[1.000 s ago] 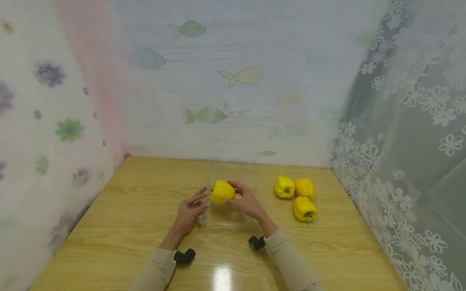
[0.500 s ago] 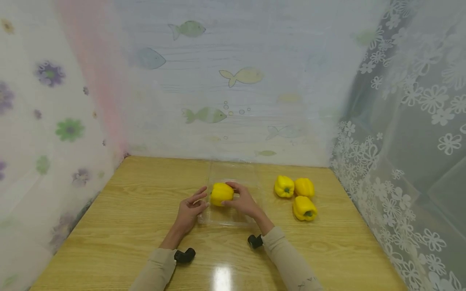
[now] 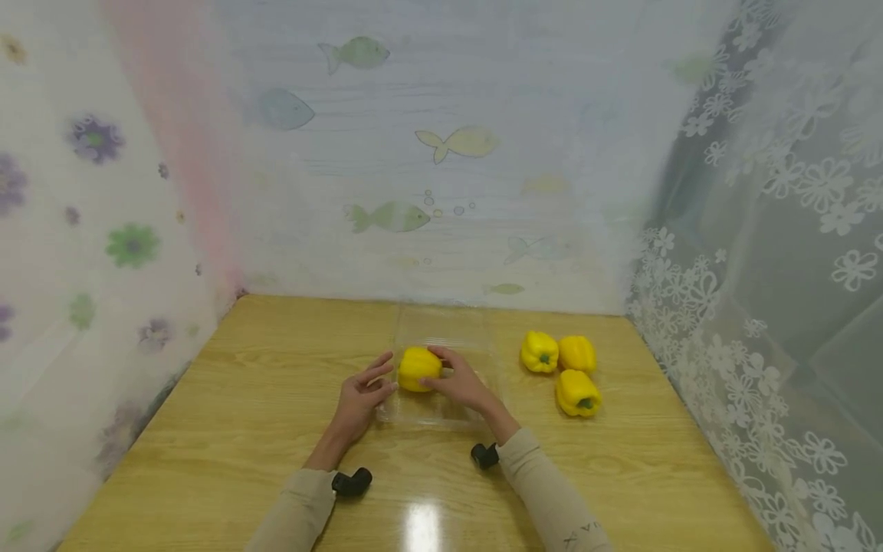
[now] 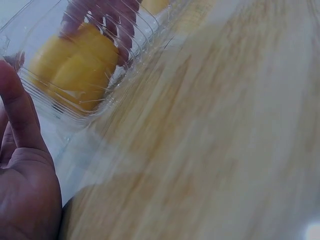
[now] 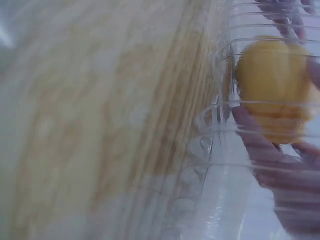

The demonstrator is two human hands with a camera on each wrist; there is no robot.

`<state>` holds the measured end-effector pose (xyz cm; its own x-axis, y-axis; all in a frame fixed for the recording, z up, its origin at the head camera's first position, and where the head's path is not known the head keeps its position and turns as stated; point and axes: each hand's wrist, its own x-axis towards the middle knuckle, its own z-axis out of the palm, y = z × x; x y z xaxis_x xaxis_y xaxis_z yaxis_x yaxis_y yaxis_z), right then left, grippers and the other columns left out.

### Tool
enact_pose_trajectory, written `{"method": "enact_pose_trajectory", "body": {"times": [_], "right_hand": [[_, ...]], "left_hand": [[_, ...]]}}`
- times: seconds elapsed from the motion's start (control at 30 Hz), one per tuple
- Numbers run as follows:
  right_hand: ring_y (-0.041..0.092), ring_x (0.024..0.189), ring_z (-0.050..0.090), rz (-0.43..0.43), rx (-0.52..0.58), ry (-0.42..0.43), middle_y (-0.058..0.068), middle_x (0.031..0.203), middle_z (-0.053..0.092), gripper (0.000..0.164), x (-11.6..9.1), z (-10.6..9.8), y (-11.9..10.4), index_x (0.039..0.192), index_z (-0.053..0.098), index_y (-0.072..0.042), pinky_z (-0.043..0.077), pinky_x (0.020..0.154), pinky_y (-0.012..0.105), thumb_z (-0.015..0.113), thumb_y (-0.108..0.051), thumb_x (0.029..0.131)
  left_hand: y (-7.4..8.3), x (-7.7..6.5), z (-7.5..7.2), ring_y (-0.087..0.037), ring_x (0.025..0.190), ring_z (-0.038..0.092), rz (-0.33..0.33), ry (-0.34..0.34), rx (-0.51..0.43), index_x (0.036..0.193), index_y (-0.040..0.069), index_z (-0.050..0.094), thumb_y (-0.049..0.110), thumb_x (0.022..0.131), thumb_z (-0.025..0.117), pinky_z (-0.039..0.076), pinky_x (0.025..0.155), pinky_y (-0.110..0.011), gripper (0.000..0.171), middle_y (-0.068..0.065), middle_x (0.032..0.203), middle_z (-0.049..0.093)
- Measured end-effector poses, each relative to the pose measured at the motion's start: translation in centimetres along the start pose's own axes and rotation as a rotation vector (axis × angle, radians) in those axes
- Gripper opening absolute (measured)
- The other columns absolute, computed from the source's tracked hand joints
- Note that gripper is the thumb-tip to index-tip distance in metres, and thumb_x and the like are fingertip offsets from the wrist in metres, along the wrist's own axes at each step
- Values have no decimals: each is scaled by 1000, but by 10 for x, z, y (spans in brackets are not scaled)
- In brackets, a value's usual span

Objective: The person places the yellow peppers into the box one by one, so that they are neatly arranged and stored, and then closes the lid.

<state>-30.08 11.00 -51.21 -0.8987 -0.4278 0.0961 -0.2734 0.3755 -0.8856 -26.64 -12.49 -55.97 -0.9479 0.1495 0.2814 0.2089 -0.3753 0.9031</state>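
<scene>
My right hand (image 3: 464, 382) grips a yellow bell pepper (image 3: 418, 369) by its right side, low inside a clear plastic clamshell container (image 3: 441, 418). Through the ribbed plastic wall, the right wrist view shows the same pepper (image 5: 272, 82) with fingers (image 5: 265, 145) around it. My left hand (image 3: 359, 400) is at the container's left side, its fingers extended and fingertips right at the edge. From the left wrist, the left hand's finger (image 4: 20, 112) stands up beside the container wall (image 4: 107, 102), with the pepper behind the plastic.
Three more yellow bell peppers lie grouped to the right: one at the back left (image 3: 539, 352), one at the back right (image 3: 577, 353) and one in front (image 3: 578, 393). The container's transparent lid (image 3: 441, 322) lies folded back toward the fish-patterned curtain (image 3: 448, 192).
My right hand has lowered the pepper and shifted it slightly left within the container. The left hand stays in place, and the three other peppers have not moved.
</scene>
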Motion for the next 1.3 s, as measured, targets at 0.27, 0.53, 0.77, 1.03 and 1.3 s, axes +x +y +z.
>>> {"method": "enact_pose_trajectory", "body": {"times": [0.27,0.53,0.77,1.03,1.3], "right_hand": [[45,136,48,-13,66,9,22,152,45,61,1,-1,3,152,43,-1,50,104,50,68,-18,100],[45,135,50,-5,133,3,22,151,45,59,1,-2,3,151,44,-2,53,101,45,69,-15,99],[42,133,52,13,120,5,21,150,47,58,2,-1,1,149,48,-4,51,104,46,71,-14,97],[44,133,52,1,113,13,22,150,48,56,4,1,0,149,48,-5,48,106,49,70,-12,97],[51,134,48,-2,122,-11,30,152,41,59,4,-1,2,151,42,3,49,105,53,66,-8,99]], "left_hand": [[1,1,2,-3,66,51,-17,12,-12,134,-25,48,-9,92,68,44,53,-13,49,-22,159,39],[2,2,2,-2,64,49,-15,10,-5,135,-23,49,-8,92,68,44,53,-13,49,-24,159,38],[3,1,4,-2,63,47,-18,19,-2,136,-23,49,-8,92,68,42,53,-13,50,-22,159,38],[2,1,3,-3,64,48,-22,30,0,136,-22,49,-9,92,68,43,53,-13,50,-20,160,39],[0,2,2,-2,63,48,-33,40,9,136,-19,51,-9,92,67,42,52,-13,48,-20,159,39]]}}
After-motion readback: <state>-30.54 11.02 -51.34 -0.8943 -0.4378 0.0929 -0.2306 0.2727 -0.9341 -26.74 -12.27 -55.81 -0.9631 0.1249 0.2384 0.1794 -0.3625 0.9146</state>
